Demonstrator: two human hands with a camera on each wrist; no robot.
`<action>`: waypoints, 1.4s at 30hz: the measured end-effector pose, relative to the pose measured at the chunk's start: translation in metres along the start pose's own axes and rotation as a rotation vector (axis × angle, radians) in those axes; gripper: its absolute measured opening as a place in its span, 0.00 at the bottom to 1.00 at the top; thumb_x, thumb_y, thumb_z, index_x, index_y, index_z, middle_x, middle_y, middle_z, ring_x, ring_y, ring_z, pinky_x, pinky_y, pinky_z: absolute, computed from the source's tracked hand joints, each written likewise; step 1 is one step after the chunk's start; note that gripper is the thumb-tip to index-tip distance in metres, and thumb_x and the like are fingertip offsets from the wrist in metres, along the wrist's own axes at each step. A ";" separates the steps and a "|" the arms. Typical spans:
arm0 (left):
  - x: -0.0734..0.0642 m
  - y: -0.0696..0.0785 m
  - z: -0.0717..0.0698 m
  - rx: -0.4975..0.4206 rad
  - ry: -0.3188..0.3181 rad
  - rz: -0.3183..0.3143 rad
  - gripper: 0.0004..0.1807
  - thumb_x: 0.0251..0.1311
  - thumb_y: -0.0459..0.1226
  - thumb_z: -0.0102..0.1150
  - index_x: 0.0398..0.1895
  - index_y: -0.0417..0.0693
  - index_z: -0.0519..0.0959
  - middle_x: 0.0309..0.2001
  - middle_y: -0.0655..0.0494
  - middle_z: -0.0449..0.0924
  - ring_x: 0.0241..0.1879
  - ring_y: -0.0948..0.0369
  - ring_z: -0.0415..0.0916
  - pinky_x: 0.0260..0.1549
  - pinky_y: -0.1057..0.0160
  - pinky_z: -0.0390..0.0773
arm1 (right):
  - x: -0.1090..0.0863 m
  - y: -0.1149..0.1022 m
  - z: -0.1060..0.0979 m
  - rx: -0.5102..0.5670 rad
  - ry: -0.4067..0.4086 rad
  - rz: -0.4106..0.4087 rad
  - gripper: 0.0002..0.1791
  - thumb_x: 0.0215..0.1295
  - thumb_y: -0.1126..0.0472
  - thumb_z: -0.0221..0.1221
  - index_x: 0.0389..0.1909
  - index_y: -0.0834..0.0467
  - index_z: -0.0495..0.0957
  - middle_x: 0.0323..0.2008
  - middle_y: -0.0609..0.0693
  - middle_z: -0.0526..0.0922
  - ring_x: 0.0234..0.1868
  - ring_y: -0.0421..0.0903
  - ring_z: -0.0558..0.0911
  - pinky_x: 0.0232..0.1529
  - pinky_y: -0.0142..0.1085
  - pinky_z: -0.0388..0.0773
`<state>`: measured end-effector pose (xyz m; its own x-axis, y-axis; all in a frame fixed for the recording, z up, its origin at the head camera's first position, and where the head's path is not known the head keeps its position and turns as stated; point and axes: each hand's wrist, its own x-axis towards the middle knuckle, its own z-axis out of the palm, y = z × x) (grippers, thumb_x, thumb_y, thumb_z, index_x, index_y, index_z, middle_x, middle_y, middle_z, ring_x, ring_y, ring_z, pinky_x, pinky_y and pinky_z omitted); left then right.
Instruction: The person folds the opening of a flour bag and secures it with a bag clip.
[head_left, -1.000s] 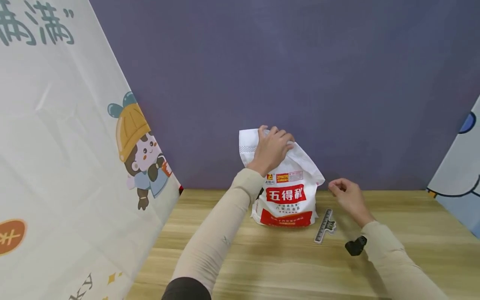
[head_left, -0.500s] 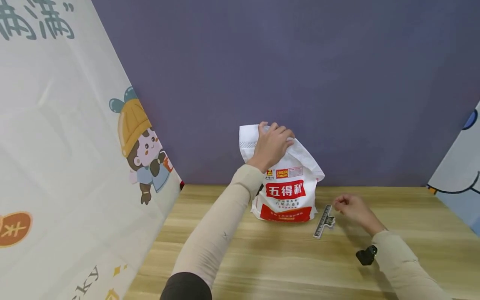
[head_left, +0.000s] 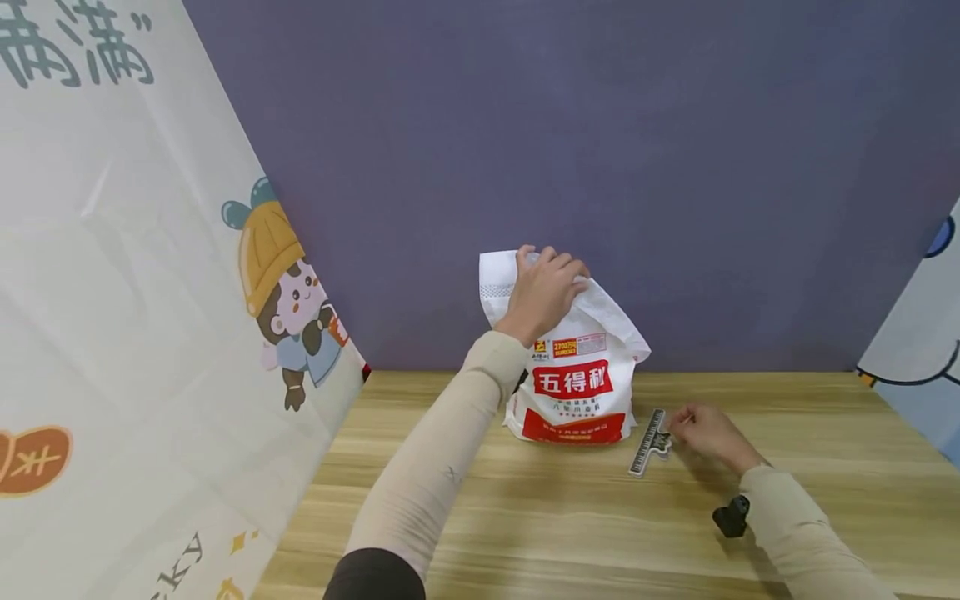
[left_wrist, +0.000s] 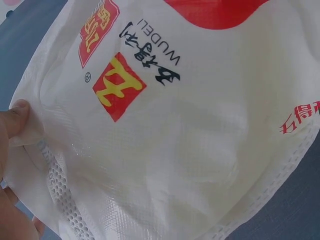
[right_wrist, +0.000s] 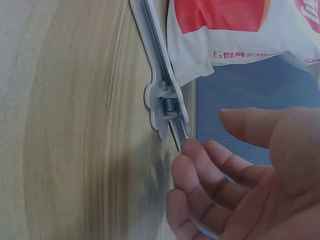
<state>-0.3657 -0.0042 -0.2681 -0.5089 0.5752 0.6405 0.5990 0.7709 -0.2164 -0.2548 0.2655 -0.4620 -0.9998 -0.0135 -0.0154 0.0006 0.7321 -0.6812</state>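
Note:
A white flour bag [head_left: 576,379] with red printed panels stands upright on the table, its top gathered on the left. My left hand [head_left: 544,293] grips that top edge; in the left wrist view the thumb [left_wrist: 19,116] presses on the white weave. Flat on the table, just right of the bag, lies a spring clip [head_left: 647,446] with a piano-key pattern. My right hand [head_left: 707,433] is beside it. The right wrist view shows the clip's coil spring [right_wrist: 170,103] and my right fingertips [right_wrist: 191,149] right at the clip's end, thumb held apart from them.
The wood-grain table [head_left: 570,525] meets a dark blue-grey wall [head_left: 570,125] close behind the bag. A white printed sheet [head_left: 135,292] with a cartoon figure borders the left side, and another printed panel [head_left: 918,333] stands at the right. A small black camera [head_left: 731,517] hangs at my right wrist.
My right hand has come down from beside the bag's upper right to the clip on the table. My left hand keeps its grip on the bag's top.

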 end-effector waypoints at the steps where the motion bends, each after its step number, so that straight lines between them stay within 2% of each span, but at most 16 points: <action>1: 0.001 0.000 0.000 0.001 0.000 -0.002 0.10 0.68 0.52 0.50 0.46 0.69 0.79 0.45 0.72 0.81 0.48 0.67 0.71 0.64 0.49 0.56 | 0.002 0.001 0.000 -0.017 -0.004 0.007 0.15 0.66 0.59 0.55 0.40 0.70 0.76 0.29 0.55 0.80 0.28 0.46 0.76 0.27 0.37 0.73; 7: 0.003 0.001 0.003 0.001 -0.005 -0.008 0.10 0.67 0.52 0.51 0.45 0.70 0.79 0.44 0.72 0.81 0.47 0.67 0.71 0.64 0.49 0.56 | 0.012 0.009 0.005 0.000 -0.055 0.046 0.12 0.62 0.61 0.57 0.37 0.69 0.77 0.29 0.54 0.80 0.30 0.45 0.77 0.28 0.35 0.74; 13: 0.005 0.000 0.005 0.008 -0.007 -0.017 0.09 0.67 0.52 0.50 0.45 0.70 0.80 0.44 0.73 0.81 0.47 0.67 0.71 0.64 0.49 0.56 | 0.022 0.013 0.013 0.040 -0.082 0.073 0.11 0.61 0.59 0.59 0.32 0.65 0.78 0.22 0.48 0.76 0.23 0.42 0.73 0.23 0.33 0.70; 21: 0.012 0.003 0.010 0.020 0.005 -0.014 0.09 0.68 0.52 0.50 0.44 0.70 0.80 0.44 0.73 0.81 0.47 0.68 0.71 0.63 0.49 0.56 | 0.030 0.018 0.006 0.000 -0.087 0.065 0.09 0.59 0.60 0.59 0.27 0.63 0.79 0.18 0.46 0.74 0.20 0.41 0.70 0.20 0.32 0.67; 27: 0.015 0.003 0.013 0.020 0.011 -0.024 0.09 0.67 0.52 0.50 0.44 0.70 0.80 0.44 0.73 0.82 0.47 0.67 0.71 0.63 0.49 0.56 | 0.034 0.016 0.000 0.041 -0.088 0.068 0.12 0.64 0.62 0.54 0.24 0.64 0.75 0.19 0.47 0.75 0.21 0.41 0.72 0.22 0.34 0.69; 32: 0.016 0.001 0.015 0.028 0.016 -0.037 0.10 0.67 0.53 0.49 0.45 0.70 0.80 0.44 0.73 0.81 0.47 0.68 0.71 0.63 0.49 0.57 | 0.034 0.014 -0.003 0.160 -0.107 0.091 0.10 0.67 0.64 0.52 0.32 0.69 0.74 0.23 0.52 0.80 0.24 0.43 0.80 0.25 0.37 0.79; 37: 0.015 0.001 0.015 0.007 0.020 -0.027 0.10 0.68 0.52 0.50 0.45 0.69 0.80 0.44 0.73 0.82 0.47 0.67 0.71 0.64 0.48 0.57 | 0.031 0.015 0.000 0.279 -0.123 0.137 0.15 0.71 0.62 0.49 0.46 0.72 0.67 0.26 0.55 0.79 0.22 0.43 0.82 0.23 0.39 0.81; 42: 0.014 0.000 0.015 0.010 0.028 -0.028 0.10 0.68 0.52 0.49 0.45 0.69 0.80 0.44 0.72 0.82 0.46 0.67 0.72 0.64 0.49 0.57 | 0.030 0.015 0.004 0.355 -0.073 0.073 0.21 0.73 0.60 0.48 0.55 0.73 0.59 0.33 0.57 0.78 0.26 0.44 0.83 0.25 0.40 0.82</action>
<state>-0.3824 0.0082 -0.2704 -0.5078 0.5459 0.6664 0.5785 0.7893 -0.2058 -0.2849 0.2735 -0.4756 -0.9928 -0.0277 -0.1168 0.0919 0.4514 -0.8876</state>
